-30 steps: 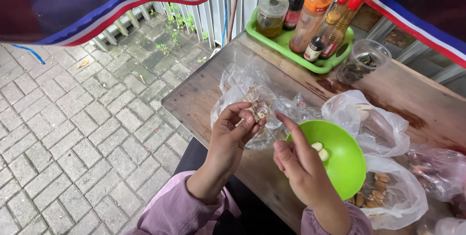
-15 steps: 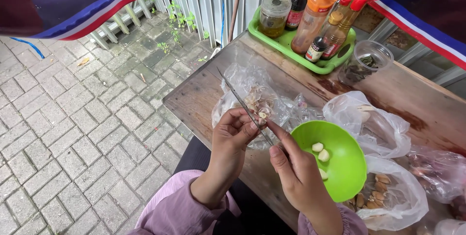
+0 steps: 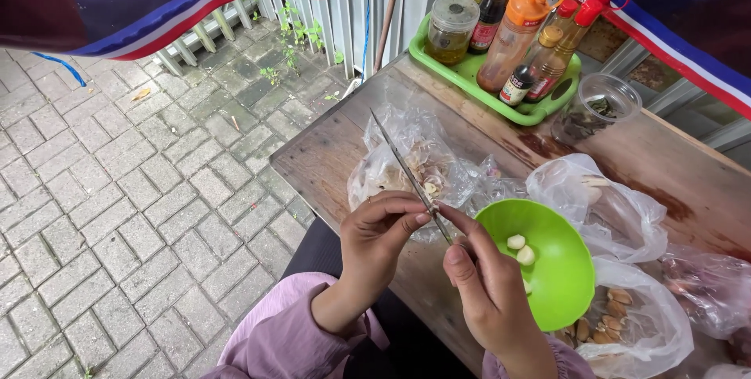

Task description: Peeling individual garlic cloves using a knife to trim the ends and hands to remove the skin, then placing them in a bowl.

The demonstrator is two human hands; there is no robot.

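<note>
My right hand (image 3: 483, 277) grips a thin knife (image 3: 403, 166) whose blade points up and away over the table. My left hand (image 3: 378, 238) pinches a small garlic clove (image 3: 429, 189) against the blade, over a clear plastic bag of garlic skins (image 3: 415, 161). Just right of my hands sits a green bowl (image 3: 557, 285) with two or three peeled cloves (image 3: 520, 247) inside. Pink sleeves cover both forearms.
The wooden table (image 3: 665, 168) carries a green tray (image 3: 477, 82) of sauce bottles and a jar at the back, a clear plastic cup (image 3: 594, 109), and more plastic bags, one holding unpeeled garlic (image 3: 626, 324). Paved brick ground lies to the left, below the table edge.
The knife was not in view a second ago; it now stands raised between my hands. My hands moved slightly lower and closer together. The bowl and bags stayed put.
</note>
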